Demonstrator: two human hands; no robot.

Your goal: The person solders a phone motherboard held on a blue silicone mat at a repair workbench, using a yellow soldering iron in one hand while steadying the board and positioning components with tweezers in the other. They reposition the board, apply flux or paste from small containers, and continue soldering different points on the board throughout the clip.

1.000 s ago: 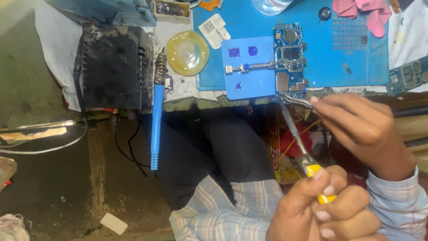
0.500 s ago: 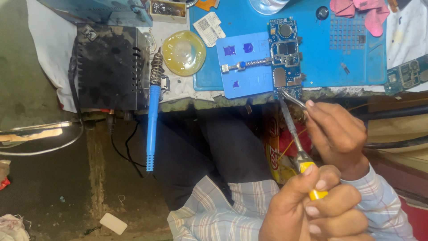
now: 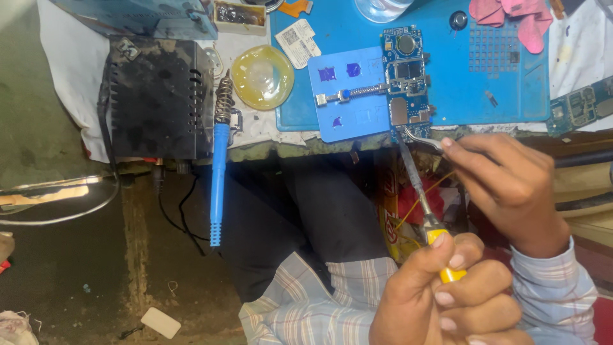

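Head view, one entry. We log a soldering iron [image 3: 418,191], yellow handle, long axis running from our lower right hand up and slightly left, tip at the lower edge of the circuit board [image 3: 406,80] clamped on the blue holder [image 3: 348,96]. Right hand [image 3: 447,294]: fingers curled tight round the handle. Left hand [image 3: 511,185]: fingertips pinched on tweezers [image 3: 421,138] (points touching the board's lower corner). Blue-handled iron [image 3: 219,166] rests in its stand, left.
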